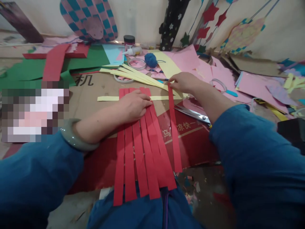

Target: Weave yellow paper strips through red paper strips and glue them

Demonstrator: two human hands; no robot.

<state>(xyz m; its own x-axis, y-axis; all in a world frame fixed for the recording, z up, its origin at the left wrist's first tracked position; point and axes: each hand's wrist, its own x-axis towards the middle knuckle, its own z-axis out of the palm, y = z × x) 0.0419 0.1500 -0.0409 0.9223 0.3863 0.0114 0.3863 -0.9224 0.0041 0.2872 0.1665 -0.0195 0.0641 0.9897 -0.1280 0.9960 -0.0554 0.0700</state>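
Several red paper strips (139,156) lie side by side, their lower ends hanging over the board's front edge toward my lap. My left hand (134,105) rests flat across their upper part, pressing them down. A yellow paper strip (108,99) passes crosswise at the red strips' upper ends; the crossing is partly hidden by my hand. To the right, my right hand (182,82) pinches the top of a separate red paper strip (175,136), which lies across the yellow strip's right part. A fan of loose yellow strips (138,75) reaches close to my right fingertips.
Scissors (193,114) lie right of the single red strip. Behind are a blue yarn ball (151,59), tape rolls (137,63), a glue bottle (133,51) and a dark-lidded jar (129,43). Pink paper (186,62) covers the right back; green paper (92,57) lies left.
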